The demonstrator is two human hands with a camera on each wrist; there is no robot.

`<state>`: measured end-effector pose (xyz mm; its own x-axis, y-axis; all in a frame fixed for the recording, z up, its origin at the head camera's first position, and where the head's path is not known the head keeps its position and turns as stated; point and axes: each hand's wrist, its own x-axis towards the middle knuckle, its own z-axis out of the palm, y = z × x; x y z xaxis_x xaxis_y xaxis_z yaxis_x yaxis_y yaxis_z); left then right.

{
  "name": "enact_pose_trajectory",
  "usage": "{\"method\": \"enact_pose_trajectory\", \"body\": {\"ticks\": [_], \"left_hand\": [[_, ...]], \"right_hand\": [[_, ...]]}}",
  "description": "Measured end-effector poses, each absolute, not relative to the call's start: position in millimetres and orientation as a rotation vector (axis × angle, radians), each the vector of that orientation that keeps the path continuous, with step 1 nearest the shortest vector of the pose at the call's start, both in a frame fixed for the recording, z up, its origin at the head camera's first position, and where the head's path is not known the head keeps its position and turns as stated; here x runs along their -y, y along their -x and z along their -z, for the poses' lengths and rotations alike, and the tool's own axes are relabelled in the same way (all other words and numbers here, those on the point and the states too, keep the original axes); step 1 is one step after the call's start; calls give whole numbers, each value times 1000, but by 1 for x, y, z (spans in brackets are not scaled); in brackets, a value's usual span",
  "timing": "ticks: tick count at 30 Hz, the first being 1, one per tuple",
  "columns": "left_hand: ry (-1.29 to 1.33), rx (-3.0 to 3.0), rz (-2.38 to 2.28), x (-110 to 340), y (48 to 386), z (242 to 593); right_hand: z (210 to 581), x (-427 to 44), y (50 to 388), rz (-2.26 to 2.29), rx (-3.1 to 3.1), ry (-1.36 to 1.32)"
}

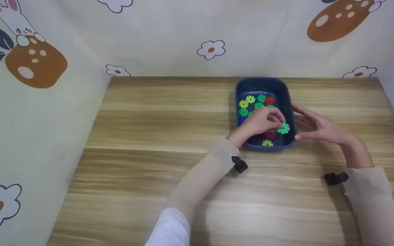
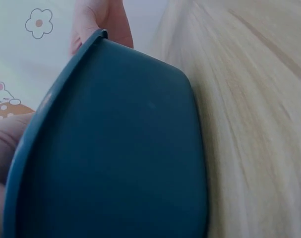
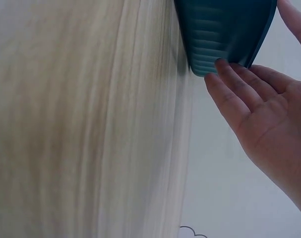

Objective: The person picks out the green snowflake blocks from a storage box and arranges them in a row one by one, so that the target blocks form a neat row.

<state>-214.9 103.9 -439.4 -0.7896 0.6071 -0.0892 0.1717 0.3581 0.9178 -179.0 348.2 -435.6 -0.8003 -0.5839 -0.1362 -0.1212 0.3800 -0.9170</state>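
Wood-grain table (image 1: 156,136), dark-blue rectangular tray (image 1: 267,83) on it, small yellow notched discs (image 1: 250,99) inside at left, left hand (image 1: 261,121) pinching bright-green notched round disc (image 1: 285,129) near tray's right wall, right hand (image 1: 327,130), fingers extended, touching that wall.

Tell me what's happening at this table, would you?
A person's left hand pinches a green notched disc over the right side of a dark blue bin. The right hand touches the bin's outer right side. More notched discs, including yellow, green and red ones, lie inside. The bin stands on a wood-grain table.
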Motion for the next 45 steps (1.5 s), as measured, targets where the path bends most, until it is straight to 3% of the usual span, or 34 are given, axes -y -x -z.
{"method": "enact_pose_trajectory", "body": {"ticks": [26, 45], "left_hand": [[-542, -2120, -1781, -73, 223, 414], [-387, -2122, -1908, -26, 242, 406]], "right_hand": [[436, -348, 180, 1414, -2205, 634], [434, -347, 179, 1414, -2201, 611]]}}
